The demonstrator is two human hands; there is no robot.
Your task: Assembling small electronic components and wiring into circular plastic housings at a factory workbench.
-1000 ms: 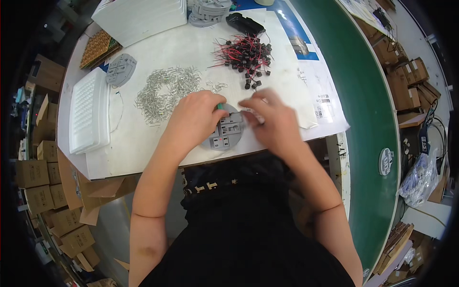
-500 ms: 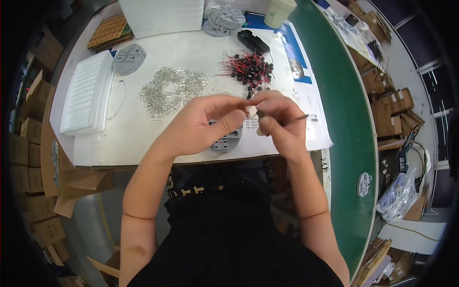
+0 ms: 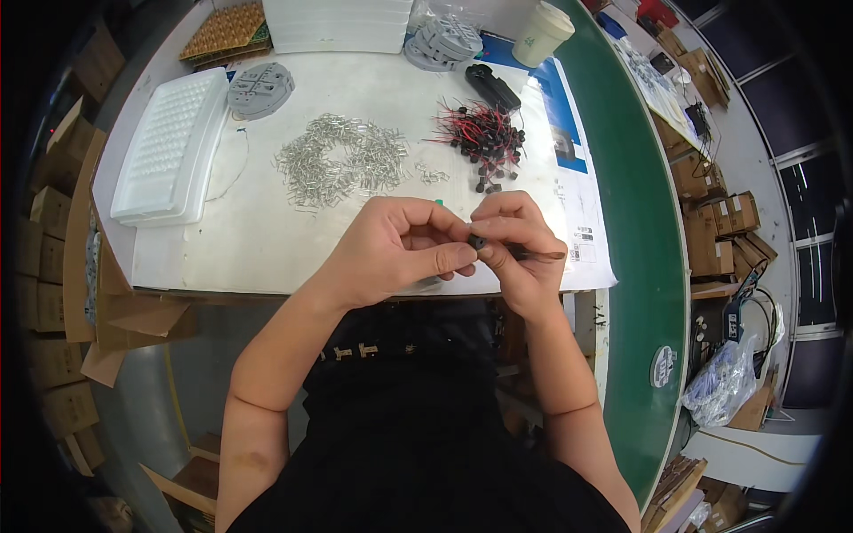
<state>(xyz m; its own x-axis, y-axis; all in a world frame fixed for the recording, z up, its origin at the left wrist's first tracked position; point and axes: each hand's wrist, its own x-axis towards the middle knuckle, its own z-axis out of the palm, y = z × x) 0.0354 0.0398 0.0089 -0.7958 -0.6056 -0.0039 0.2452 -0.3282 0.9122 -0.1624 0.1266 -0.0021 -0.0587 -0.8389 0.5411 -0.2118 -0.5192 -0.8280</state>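
Note:
In front of me, near the table's front edge, both hands meet at a small black cylindrical part (image 3: 477, 241). My left hand (image 3: 391, 253) pinches it with thumb and fingertips. From the other side my right hand (image 3: 522, 258) grips it too, fingers curled. A thin dark tool (image 3: 549, 256) sticks out past the right hand's fingers; its kind is hidden. Beneath the left hand only a sliver of a grey piece shows. Beyond the hands lies a pile of black parts with red wires (image 3: 484, 133). Left of it is a ring-shaped heap of small shiny metal pieces (image 3: 338, 164).
A white tray (image 3: 169, 151) stands at the left beside a round grey housing (image 3: 260, 91). Stacked grey housings (image 3: 442, 42), a black device (image 3: 492, 87) and a pale cup (image 3: 543, 34) stand at the back. Printed sheets (image 3: 582, 213) lie at the right, by a green surface (image 3: 622, 195).
My hands have come closer together and now meet at the black part. The grey housing under them has become mostly hidden. The whole view has shifted slightly.

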